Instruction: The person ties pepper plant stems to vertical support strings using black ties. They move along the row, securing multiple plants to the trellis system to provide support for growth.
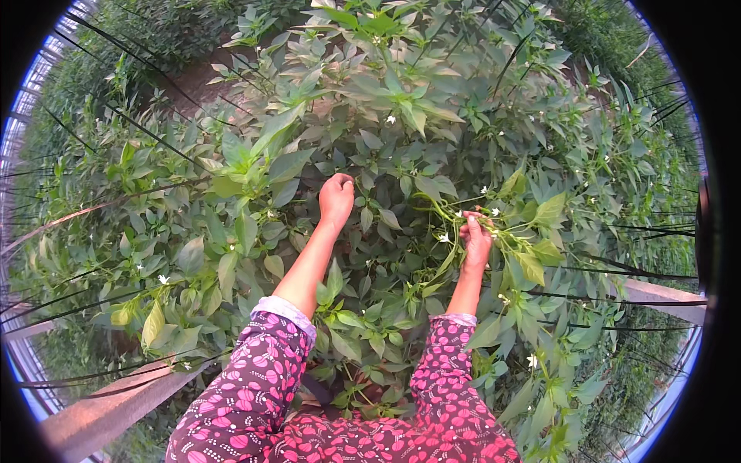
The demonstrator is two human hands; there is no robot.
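Observation:
My right hand (476,237) pinches a leafy pepper-plant shoot (524,240) between thumb and fingers. Small white flowers (444,238) and pale yellow-green leaves (529,266) surround that grip. Just left of the fingers, a curved light-green piece (435,204) shows; whether it is a pepper or a stem is unclear. My left hand (337,197) is raised over the darker foliage (382,199) in the middle, its fingers curled. Its fingertips are turned away, so anything inside them is hidden.
Dense pepper plants (399,104) spread ahead and to both sides. Dark strings (156,139) slant through the foliage at left, with more strings (625,301) at right. A beam (116,399) lies at lower left, another pale beam (660,298) at right. Bare soil (202,87) shows at upper left.

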